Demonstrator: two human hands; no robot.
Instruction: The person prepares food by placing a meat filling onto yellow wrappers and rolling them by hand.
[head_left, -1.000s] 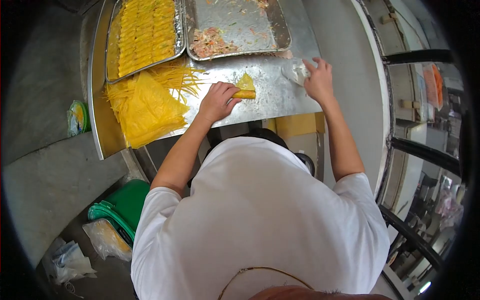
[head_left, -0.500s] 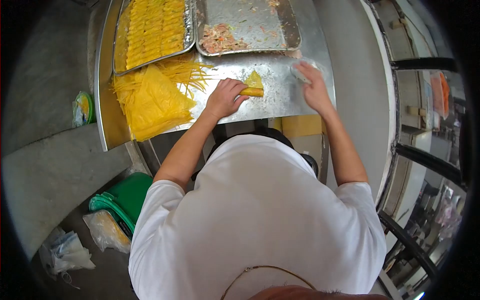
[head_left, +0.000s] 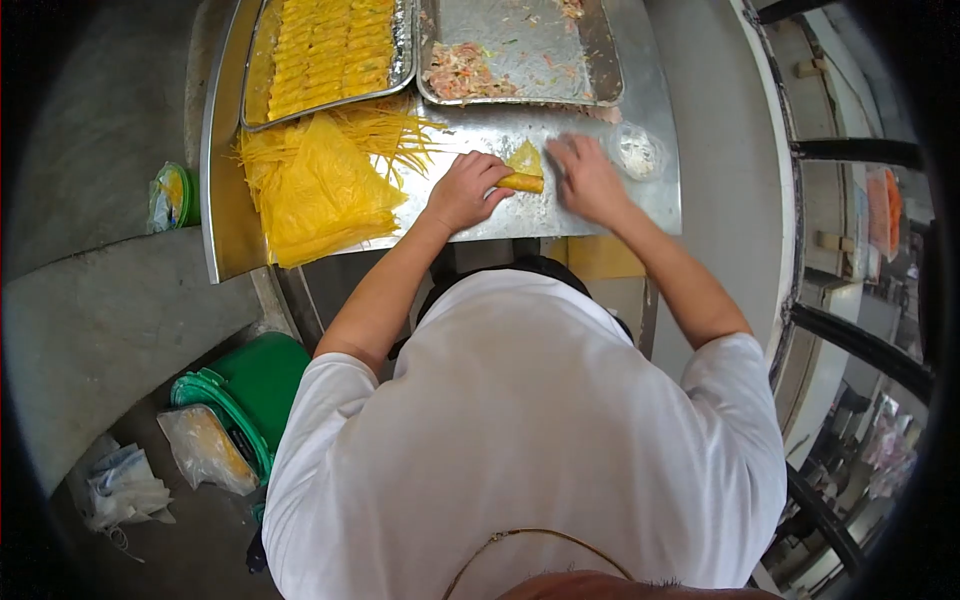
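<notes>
My left hand (head_left: 468, 192) is closed around the left end of a thin yellow roll (head_left: 524, 183) on the metal table. Beyond the roll, the loose corner of its wrapper (head_left: 525, 157) lies flat and points away from me. My right hand (head_left: 588, 180) hovers just right of that corner, its fingers smeared by motion. A small container of white paste (head_left: 636, 153) stands to the right of it. Left of my left hand is a stack of yellow wrapper sheets (head_left: 325, 195), with cut yellow strips (head_left: 385, 135) at its far side.
A metal tray of finished yellow rolls (head_left: 330, 50) sits at the back left. Beside it, another tray (head_left: 530, 70) holds shredded pinkish filling (head_left: 465, 72). The metal table (head_left: 660, 200) has a raised left edge. A green bin (head_left: 245, 390) stands on the floor at left.
My right hand has moved left from the white paste container to the wrapper's loose corner, uncovering the container. My left hand stays on the roll. The view has shifted slightly.
</notes>
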